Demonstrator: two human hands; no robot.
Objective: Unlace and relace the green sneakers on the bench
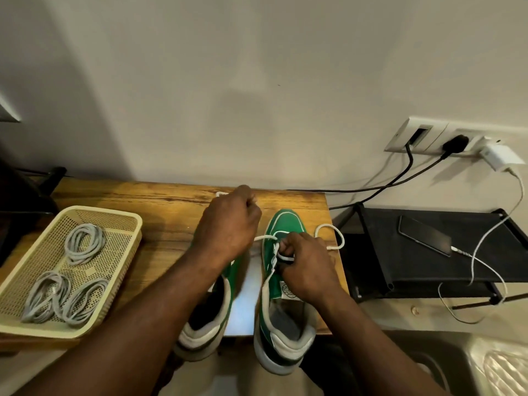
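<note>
At the left of the worktop (160, 207) stands a perforated basket (105, 211) holding coiled grey cords; it plays no part here. Next, your left hand (228, 224) is closed in a fist round one run of the white lace (264, 238), which stretches across to the right sneaker (285, 221). This hand hides the toe of the left sneaker (204, 332). The right sneaker stands toe to the wall, near the worktop's right edge. Your right hand (308, 267) pinches the lace at the eyelet row. The other end lies looped on the worktop further right.

Expect the lace to be light, limp and slippery: grip it close to the tip when feeding. The upper looks soft, so steady it at the eyelet edge.
</note>
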